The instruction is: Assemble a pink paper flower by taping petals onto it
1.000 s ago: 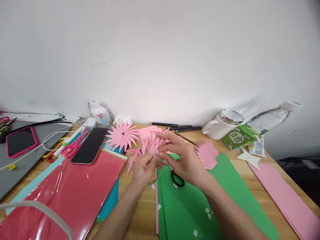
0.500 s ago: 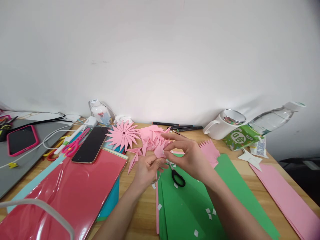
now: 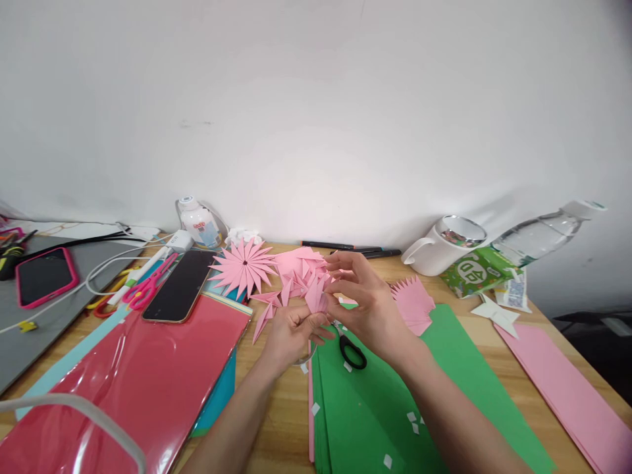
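Observation:
My left hand (image 3: 289, 332) pinches the base of a half-made pink paper flower (image 3: 299, 283) with pointed petals, held just above the wooden table (image 3: 281, 428). My right hand (image 3: 368, 306) closes its thumb and fingers on one of the petals at the flower's right side. A finished pink paper flower (image 3: 243, 266) lies flat behind, to the left. A fringed pink paper piece (image 3: 413, 304) lies right of my right hand. Black-handled scissors (image 3: 351, 349) rest on green paper sheets (image 3: 395, 395) under my right wrist.
A red paper pack (image 3: 128, 388) and a phone (image 3: 178, 286) lie at left, with pink scissors (image 3: 145, 286), cables and a second phone (image 3: 43, 276) on a laptop. Glue bottle (image 3: 197, 224), pens (image 3: 353, 250), white mug (image 3: 442, 247), water bottle (image 3: 536, 234) and pink sheets (image 3: 567, 395) line the back and right.
My right hand has lifted slightly and curled its fingers onto the petal at the flower's right side. The left hand keeps its hold on the flower's base.

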`<state>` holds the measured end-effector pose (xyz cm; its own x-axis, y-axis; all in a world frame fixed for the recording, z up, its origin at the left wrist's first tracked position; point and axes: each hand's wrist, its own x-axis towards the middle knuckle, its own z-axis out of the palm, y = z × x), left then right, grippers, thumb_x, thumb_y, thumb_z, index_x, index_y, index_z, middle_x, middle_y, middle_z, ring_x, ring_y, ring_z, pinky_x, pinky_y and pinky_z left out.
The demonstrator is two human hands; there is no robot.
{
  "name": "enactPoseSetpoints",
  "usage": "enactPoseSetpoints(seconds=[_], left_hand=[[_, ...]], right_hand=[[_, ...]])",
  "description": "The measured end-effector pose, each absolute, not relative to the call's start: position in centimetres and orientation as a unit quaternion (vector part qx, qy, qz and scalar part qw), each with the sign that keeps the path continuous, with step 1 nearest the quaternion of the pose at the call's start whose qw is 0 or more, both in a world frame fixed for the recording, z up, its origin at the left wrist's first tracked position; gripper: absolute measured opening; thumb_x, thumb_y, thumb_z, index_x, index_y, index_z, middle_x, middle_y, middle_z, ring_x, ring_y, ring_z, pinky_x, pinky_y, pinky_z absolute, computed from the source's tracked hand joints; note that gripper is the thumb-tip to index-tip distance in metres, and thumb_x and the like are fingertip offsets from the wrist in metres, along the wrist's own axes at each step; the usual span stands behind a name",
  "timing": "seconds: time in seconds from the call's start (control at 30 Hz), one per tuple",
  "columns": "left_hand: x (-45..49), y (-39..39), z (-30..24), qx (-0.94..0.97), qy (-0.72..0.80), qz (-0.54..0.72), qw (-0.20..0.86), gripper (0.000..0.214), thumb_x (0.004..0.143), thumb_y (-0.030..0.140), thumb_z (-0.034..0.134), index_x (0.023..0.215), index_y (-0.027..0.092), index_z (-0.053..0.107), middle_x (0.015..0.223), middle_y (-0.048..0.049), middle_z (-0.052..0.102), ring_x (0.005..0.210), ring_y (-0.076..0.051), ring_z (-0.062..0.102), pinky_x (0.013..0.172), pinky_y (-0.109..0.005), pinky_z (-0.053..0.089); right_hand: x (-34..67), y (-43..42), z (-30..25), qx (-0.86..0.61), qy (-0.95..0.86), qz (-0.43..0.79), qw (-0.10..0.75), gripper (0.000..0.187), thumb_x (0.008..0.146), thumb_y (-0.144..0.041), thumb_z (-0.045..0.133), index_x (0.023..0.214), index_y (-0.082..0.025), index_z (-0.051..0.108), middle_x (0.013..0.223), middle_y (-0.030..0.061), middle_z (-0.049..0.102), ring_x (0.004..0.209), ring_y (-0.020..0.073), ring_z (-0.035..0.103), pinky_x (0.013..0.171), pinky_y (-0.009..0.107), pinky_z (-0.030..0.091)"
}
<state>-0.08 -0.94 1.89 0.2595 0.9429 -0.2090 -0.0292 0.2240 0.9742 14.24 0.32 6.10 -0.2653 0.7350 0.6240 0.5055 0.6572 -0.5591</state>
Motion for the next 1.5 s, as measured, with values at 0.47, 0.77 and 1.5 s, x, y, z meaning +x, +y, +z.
enactPoseSetpoints(seconds=[0.47,0.77,1.5], left_hand=[[0.0,-0.9,1.4,0.465,0.464,0.419,0.627,0.043,0.064,0.056,0.067,0.056,0.014,0.057,0.057,-0.0019,0.064,0.054,-0.019,0.066,0.050,-0.028,0.053],[0.1,-1.0,1.8,0.447,0.448,0.442,0.636,0.050,0.060,0.059,0.069,0.051,0.015,0.046,0.051,0.0012,0.052,0.050,-0.016,0.061,0.048,-0.026,0.049],[-0.2,-0.9,1.6,0.517,0.467,0.454,0.555,0.042,0.070,0.049,0.063,0.049,0.016,0.048,0.048,0.0029,0.050,0.043,-0.010,0.048,0.047,-0.023,0.045]], right_hand=[[12.7,0.2,4.7,-0.535,-0.634,0.281,0.482,0.012,0.071,-0.016,0.058,0.061,-0.017,0.064,0.095,0.0079,0.061,0.092,0.0219,0.059,0.086,0.041,0.045],[11.5,-0.4,4.2,-0.491,-0.567,0.362,0.554,0.010,0.069,-0.019,0.059,0.060,-0.016,0.062,0.078,0.0047,0.056,0.069,0.0148,0.056,0.058,0.027,0.051],[10.4,-1.0,3.6,-0.498,-0.530,0.316,0.609,0.010,0.077,-0.022,0.058,0.071,-0.017,0.063,0.085,0.0066,0.057,0.083,0.0162,0.058,0.061,0.024,0.051]])
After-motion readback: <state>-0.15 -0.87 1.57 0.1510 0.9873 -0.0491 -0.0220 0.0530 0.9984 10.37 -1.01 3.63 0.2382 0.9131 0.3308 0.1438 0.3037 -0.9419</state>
